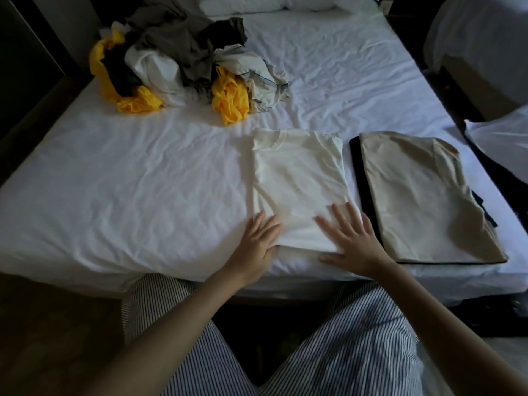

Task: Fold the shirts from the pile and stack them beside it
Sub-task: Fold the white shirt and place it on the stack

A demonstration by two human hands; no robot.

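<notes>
A folded white shirt [300,178] lies flat on the bed sheet [114,181] and is touched by both hands. The left hand [255,241] is laid with straight fingers on its near left corner. The right hand [353,240] is spread open on its near right corner. Nothing is gripped by either hand. Just right of the right hand, a folded beige shirt [414,190] is stacked on a black shirt [355,167]. Well beyond the left fingertips, the pile [183,61] of unfolded shirts is heaped.

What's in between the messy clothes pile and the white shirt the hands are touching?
Nothing but wrinkled bed sheet: in the head view, that stretch between the pile and the folded white shirt is bare.
</notes>
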